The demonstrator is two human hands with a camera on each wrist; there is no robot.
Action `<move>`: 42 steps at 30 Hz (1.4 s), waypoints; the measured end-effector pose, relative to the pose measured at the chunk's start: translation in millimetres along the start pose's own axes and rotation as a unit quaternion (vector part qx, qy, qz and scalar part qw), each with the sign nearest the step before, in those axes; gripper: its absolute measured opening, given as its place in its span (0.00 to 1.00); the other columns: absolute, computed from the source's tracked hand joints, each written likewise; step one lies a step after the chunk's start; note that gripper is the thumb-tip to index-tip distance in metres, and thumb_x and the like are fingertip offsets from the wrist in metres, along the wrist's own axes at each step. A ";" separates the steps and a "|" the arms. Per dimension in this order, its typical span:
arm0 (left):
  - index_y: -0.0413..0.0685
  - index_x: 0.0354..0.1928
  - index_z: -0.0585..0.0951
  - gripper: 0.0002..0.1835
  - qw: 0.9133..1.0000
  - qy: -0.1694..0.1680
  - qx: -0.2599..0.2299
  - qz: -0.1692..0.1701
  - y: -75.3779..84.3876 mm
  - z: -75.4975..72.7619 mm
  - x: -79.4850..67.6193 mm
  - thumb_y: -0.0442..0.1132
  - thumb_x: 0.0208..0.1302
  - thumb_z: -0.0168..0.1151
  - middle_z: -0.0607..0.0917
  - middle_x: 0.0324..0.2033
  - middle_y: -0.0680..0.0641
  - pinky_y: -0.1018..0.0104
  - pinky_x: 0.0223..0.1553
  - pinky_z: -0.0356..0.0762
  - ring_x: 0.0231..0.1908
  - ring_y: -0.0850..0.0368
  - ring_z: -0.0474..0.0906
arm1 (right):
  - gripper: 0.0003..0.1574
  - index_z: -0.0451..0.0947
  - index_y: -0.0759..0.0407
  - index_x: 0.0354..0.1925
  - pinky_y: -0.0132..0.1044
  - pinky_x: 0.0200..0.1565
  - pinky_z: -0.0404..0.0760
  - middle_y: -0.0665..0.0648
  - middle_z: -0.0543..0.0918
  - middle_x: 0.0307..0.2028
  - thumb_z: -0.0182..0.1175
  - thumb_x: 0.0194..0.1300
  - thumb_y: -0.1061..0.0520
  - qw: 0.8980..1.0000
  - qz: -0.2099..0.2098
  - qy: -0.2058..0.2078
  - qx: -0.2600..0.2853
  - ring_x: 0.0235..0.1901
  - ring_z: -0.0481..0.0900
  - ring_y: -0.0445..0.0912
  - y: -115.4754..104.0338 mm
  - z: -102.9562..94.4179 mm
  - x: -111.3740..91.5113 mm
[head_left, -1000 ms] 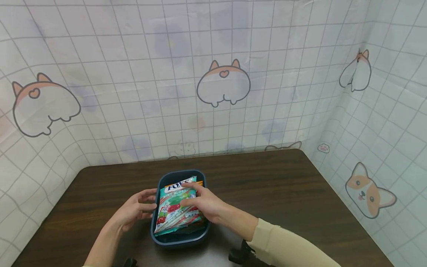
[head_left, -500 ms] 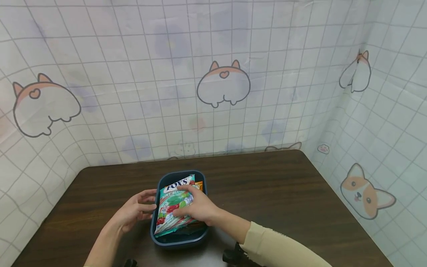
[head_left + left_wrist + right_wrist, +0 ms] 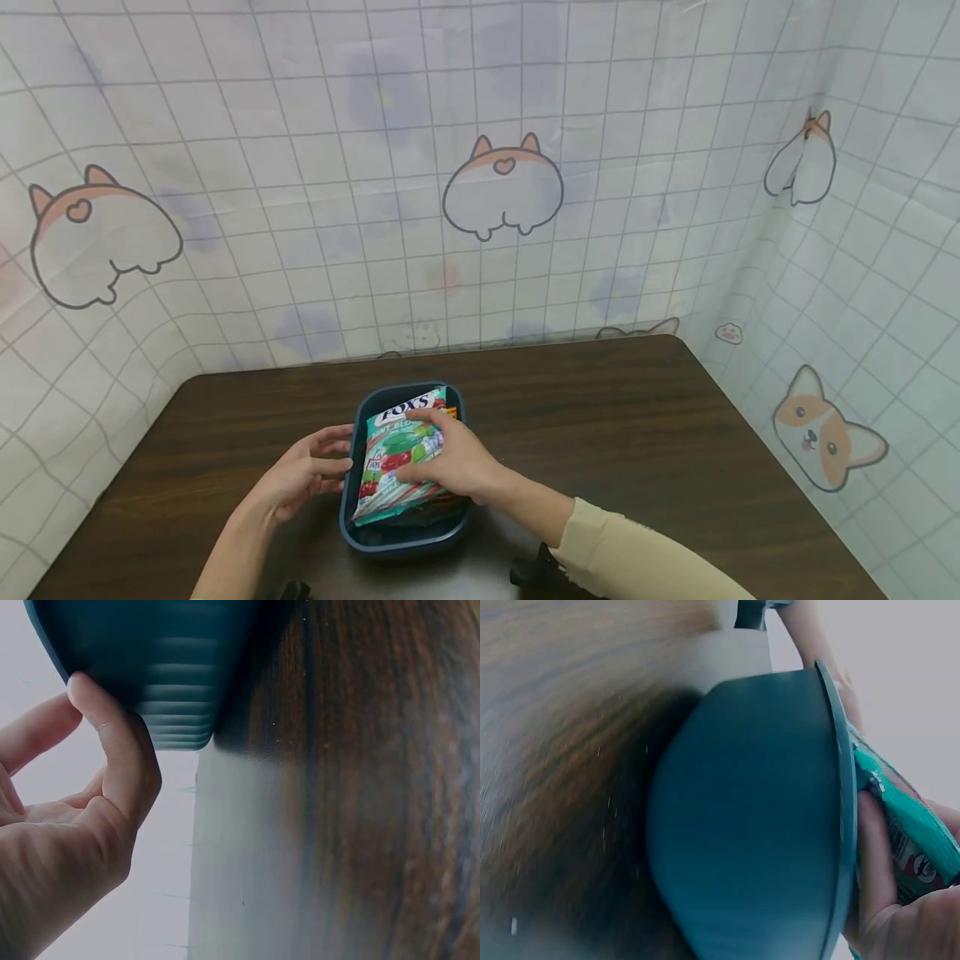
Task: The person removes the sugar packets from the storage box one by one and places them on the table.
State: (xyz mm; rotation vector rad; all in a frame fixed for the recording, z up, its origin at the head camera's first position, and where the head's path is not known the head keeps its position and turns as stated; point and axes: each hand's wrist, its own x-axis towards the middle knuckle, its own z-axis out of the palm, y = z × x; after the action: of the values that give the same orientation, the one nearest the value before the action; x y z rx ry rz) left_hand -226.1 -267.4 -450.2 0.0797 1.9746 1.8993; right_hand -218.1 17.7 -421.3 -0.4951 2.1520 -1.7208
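Note:
A teal Fox's candy bag lies slanted at the top of a dark blue plastic bin. My right hand grips this bag by its right side, thumb and fingers spread over it in the head view. From the right wrist, my fingers show at the bin's rim, against the teal wrapper. At the bin's left side is my left hand, fingers loosely bent and fingertips touching the outer wall near the rim. Below the bag, an orange-edged packet and dark wrappers partly show.
The bin stands on a dark wood-grain table. A white gridded cloth with cartoon corgis hangs behind the table and along its sides. Black wrist gear is by the right sleeve.
My right hand moved left, then back right and slightly away from me, and the candy bag shifted right with it. The left hand and bin stayed in place.

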 end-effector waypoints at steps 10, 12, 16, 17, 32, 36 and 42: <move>0.33 0.76 0.55 0.36 1.000 0.015 -0.002 0.007 -1.0 0.9 1.1 0.32 0.73 0.58 0.75 0.58 0.35 0.58 0.48 0.83 0.46 0.51 0.82 | 0.45 0.68 0.46 0.73 0.45 0.48 0.83 0.63 0.73 0.60 0.74 0.62 0.54 0.999 -0.020 0.033 0.032 0.49 0.80 0.53 0.6 -41.5 -4.1; 0.33 0.76 0.55 0.36 1.000 0.017 -0.004 0.006 -1.0 1.0 0.9 0.32 0.73 0.58 0.76 0.58 0.36 0.58 0.48 0.83 0.46 0.51 0.82 | 0.45 0.67 0.45 0.74 0.45 0.48 0.83 0.64 0.72 0.61 0.74 0.63 0.54 0.998 -0.021 0.038 0.038 0.49 0.80 0.53 0.8 -48.8 -6.0; 0.33 0.76 0.54 0.36 1.000 0.016 -0.008 0.005 -0.9 0.3 0.3 0.32 0.73 0.58 0.77 0.56 0.37 0.59 0.47 0.84 0.45 0.52 0.83 | 0.45 0.66 0.45 0.74 0.44 0.48 0.83 0.65 0.71 0.61 0.74 0.63 0.53 0.998 -0.020 0.044 0.047 0.48 0.80 0.53 2.3 -59.5 -9.4; 0.33 0.76 0.54 0.36 1.000 0.016 -0.009 0.004 -1.0 0.2 0.3 0.32 0.73 0.58 0.78 0.56 0.38 0.59 0.47 0.84 0.45 0.52 0.83 | 0.46 0.66 0.45 0.74 0.43 0.48 0.83 0.66 0.71 0.61 0.74 0.63 0.53 0.998 -0.019 0.047 0.049 0.48 0.80 0.53 2.7 -61.6 -10.3; 0.32 0.76 0.53 0.36 1.000 0.017 -0.007 0.018 -5.1 2.0 3.3 0.31 0.72 0.57 0.80 0.52 0.40 0.59 0.44 0.84 0.44 0.53 0.82 | 0.46 0.65 0.43 0.75 0.41 0.47 0.81 0.66 0.69 0.63 0.73 0.64 0.54 0.996 -0.018 0.069 0.051 0.49 0.79 0.54 12.7 -94.3 -18.7; 0.32 0.76 0.54 0.35 1.000 0.023 -0.003 0.017 -5.4 1.6 3.8 0.31 0.72 0.57 0.80 0.53 0.39 0.59 0.44 0.84 0.44 0.52 0.82 | 0.46 0.66 0.43 0.75 0.41 0.47 0.80 0.66 0.68 0.64 0.73 0.64 0.54 0.996 -0.014 0.077 0.049 0.48 0.79 0.53 18.1 -101.9 -19.1; 0.32 0.76 0.54 0.35 1.000 0.024 -0.003 0.015 -6.3 2.5 4.3 0.31 0.72 0.57 0.80 0.53 0.39 0.59 0.44 0.83 0.44 0.52 0.82 | 0.46 0.65 0.44 0.76 0.41 0.46 0.81 0.67 0.69 0.63 0.73 0.64 0.55 0.995 -0.012 0.080 0.058 0.45 0.81 0.53 24.0 -112.9 -21.0</move>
State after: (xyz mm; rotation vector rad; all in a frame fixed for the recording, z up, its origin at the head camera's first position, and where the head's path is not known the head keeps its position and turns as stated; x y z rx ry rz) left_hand -227.8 -264.2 -457.4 0.0627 2.0104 1.9420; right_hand -253.9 129.4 -420.3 -0.3646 2.1436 -1.9445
